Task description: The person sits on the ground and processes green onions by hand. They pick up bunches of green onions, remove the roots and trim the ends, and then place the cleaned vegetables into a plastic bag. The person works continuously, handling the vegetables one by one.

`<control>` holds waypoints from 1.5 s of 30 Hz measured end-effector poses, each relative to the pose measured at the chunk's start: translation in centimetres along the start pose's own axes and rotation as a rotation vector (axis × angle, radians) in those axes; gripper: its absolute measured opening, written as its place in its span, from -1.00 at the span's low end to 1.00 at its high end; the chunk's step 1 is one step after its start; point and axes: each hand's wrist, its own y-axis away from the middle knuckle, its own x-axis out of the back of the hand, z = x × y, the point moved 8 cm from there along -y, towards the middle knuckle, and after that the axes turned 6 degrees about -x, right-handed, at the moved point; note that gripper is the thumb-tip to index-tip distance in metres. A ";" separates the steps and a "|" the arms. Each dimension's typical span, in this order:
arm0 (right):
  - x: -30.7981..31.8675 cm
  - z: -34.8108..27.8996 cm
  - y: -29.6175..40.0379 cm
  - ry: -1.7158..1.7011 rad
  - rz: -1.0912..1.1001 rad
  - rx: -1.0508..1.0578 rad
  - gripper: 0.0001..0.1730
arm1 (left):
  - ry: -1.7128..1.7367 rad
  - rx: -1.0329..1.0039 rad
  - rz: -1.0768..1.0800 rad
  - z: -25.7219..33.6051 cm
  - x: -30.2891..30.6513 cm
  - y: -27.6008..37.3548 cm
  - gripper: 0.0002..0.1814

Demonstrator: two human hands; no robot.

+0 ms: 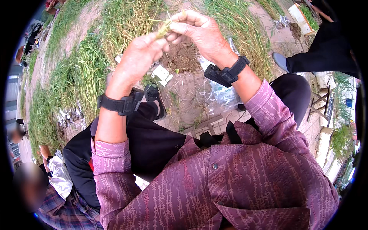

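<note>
Both my hands meet over the paved ground near the top of the view, around a small yellow-green piece of woven or bundled plant stems (164, 28). My left hand (145, 54) grips its lower end, the fingers curled and slightly blurred. At its upper end, the thumb and index finger of my right hand (198, 33) pinch it. Thin loose stem ends stick out from the top of the piece. Each wrist wears a black strap with a small box on it. My fingers hide part of the piece.
Long cut grass (129, 20) lies in heaps on both sides. Between my feet are a mound of soil (182, 57), a white card (162, 74) and a clear plastic bag (221, 92). A person in a plaid shirt (63, 207) sits at left; another person's shoe (280, 61) is at right, near a folding stool (325, 103).
</note>
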 end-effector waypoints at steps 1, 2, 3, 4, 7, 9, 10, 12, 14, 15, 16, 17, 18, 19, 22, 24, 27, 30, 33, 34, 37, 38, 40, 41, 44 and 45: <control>0.1 1.5 -0.3 -0.017 0.004 -0.052 -0.76 | -0.091 -0.094 0.118 0.8 2.4 0.2 -0.81; 0.4 3.3 -0.6 -0.031 0.006 -0.105 -0.75 | -0.036 -0.180 0.282 1.5 5.2 0.8 -0.79; 1.4 5.3 -0.6 -0.041 0.027 -0.153 -0.74 | -0.083 -0.308 0.452 3.3 8.0 1.2 -0.79; 2.5 8.6 0.0 0.111 0.007 -0.263 -0.73 | -0.120 -0.398 0.605 4.9 10.1 1.8 -0.79; 4.2 22.8 3.9 0.578 -0.182 -0.396 -0.79 | -0.331 -0.647 0.894 8.4 15.1 5.9 -0.79; 4.4 31.0 8.3 0.940 -0.364 -0.449 -0.78 | -0.540 -0.515 1.153 9.4 14.2 7.7 -0.76; 3.9 35.2 10.8 1.082 -0.489 -0.544 -0.81 | -0.667 -0.426 1.118 9.6 14.0 8.4 -0.73; 5.2 38.6 14.3 1.185 -0.573 -0.653 -0.80 | -0.691 -0.521 0.809 8.0 15.7 5.7 -0.75; 3.7 38.7 16.6 1.086 -0.659 -0.604 -0.74 | -0.963 -0.416 0.794 7.8 13.4 5.2 -0.72; 2.9 39.3 17.7 1.087 -0.675 -0.616 -0.72 | -1.102 -0.367 0.780 8.0 12.1 4.9 -0.70; 2.0 40.3 18.8 1.093 -0.687 -0.626 -0.71 | -0.714 -0.398 0.779 7.5 12.8 4.5 -0.71; 1.4 41.3 19.5 1.099 -0.696 -0.637 -0.69 | -0.590 -0.423 0.702 6.7 13.3 3.9 -0.71; 0.5 42.4 19.9 1.190 -0.850 -0.671 -0.67 | -0.463 -0.442 0.634 6.1 13.9 3.5 -0.71; 0.3 42.5 20.2 1.224 -0.863 -0.685 -0.68 | -0.335 -0.449 0.567 5.4 14.1 2.9 -0.70; 0.0 43.5 21.7 1.353 -1.040 -0.763 -0.75 | -0.191 -0.372 0.550 4.2 14.4 2.8 -0.70; 2.0 43.3 21.5 1.354 -0.954 -0.727 -0.77 | -0.161 -0.342 0.585 3.0 15.4 3.1 -0.69; 5.0 41.4 20.1 1.202 -0.793 -0.575 -0.82 | -0.067 -0.375 0.608 3.0 15.4 3.5 -0.70; 4.2 36.8 17.1 0.891 -0.712 -0.583 -0.86 | -0.055 -0.368 0.653 3.5 14.7 4.3 -0.70; 4.7 37.0 16.3 0.462 -0.581 -0.854 -0.85 | -0.048 -0.379 0.596 3.1 14.0 3.4 -0.70; 4.5 36.9 16.0 0.413 -0.579 -0.930 -0.85 | -0.050 -0.364 0.629 3.1 13.9 3.6 -0.70; 4.4 37.0 15.0 0.473 -0.583 -1.073 -0.83 | -0.031 -0.351 0.665 3.6 13.7 4.0 -0.71; 4.3 37.0 14.2 0.598 -0.606 -1.049 -0.82 | -0.030 -0.371 0.655 3.9 13.5 4.1 -0.71; 2.8 36.3 11.4 0.805 -0.625 -0.897 -0.68 | -0.022 -0.392 0.635 3.8 13.3 4.0 -0.71; 1.6 36.5 9.7 0.816 -0.609 -0.738 -0.62 | -0.013 -0.391 0.629 3.7 13.4 3.9 -0.71; -1.0 39.1 6.6 0.915 -0.589 -0.521 -0.45 | 0.013 -0.396 0.612 3.8 13.5 3.5 -0.71; -1.7 40.6 6.4 1.004 -0.607 -0.626 -0.41 | 0.023 -0.398 0.607 3.5 13.6 3.3 -0.71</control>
